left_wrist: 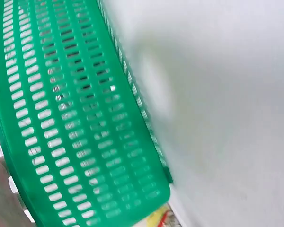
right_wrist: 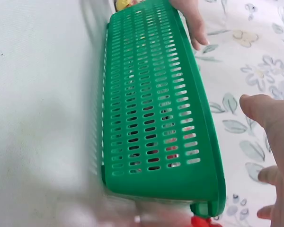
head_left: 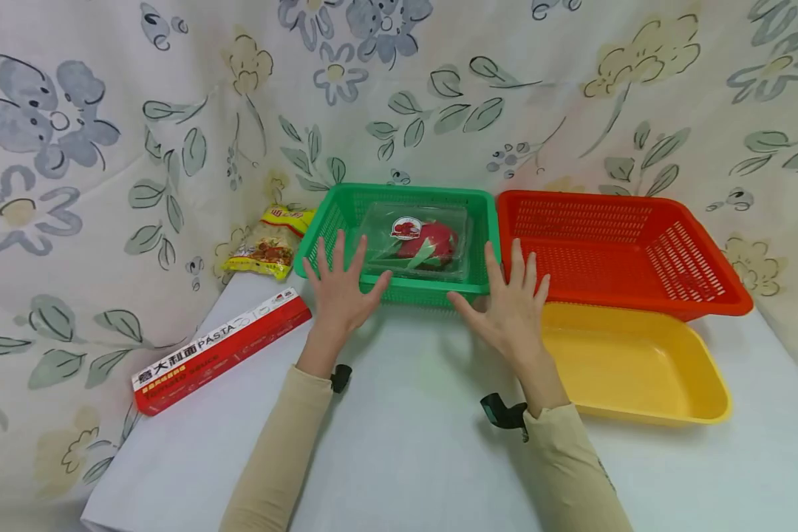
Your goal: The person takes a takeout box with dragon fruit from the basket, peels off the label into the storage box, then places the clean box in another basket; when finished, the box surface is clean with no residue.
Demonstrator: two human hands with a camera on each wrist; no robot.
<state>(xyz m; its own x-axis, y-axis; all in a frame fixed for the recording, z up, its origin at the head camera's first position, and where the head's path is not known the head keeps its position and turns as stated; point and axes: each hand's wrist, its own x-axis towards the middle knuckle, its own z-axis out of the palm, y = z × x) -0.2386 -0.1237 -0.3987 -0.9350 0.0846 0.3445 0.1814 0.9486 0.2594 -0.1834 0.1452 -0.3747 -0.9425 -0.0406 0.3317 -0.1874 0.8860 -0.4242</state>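
Fruit (head_left: 437,244) boxed in green basket (head_left: 432,291)

Left hand (head_left: 343,292) and right hand (head_left: 507,307): both released, fingers spread, at the near side of the green basket; contact with it cannot be told; clear box (head_left: 406,228), fruit inside, lies within the green basket; this placing looks done; bag (head_left: 269,242) just left of the green basket, pasta (head_left: 221,351) nearer, on the table (head_left: 406,443); both outside any container, so perhaps outstanding; red basket (head_left: 592,251) just right of the green; yellow tray (head_left: 628,362) nearer; their part cannot be told.
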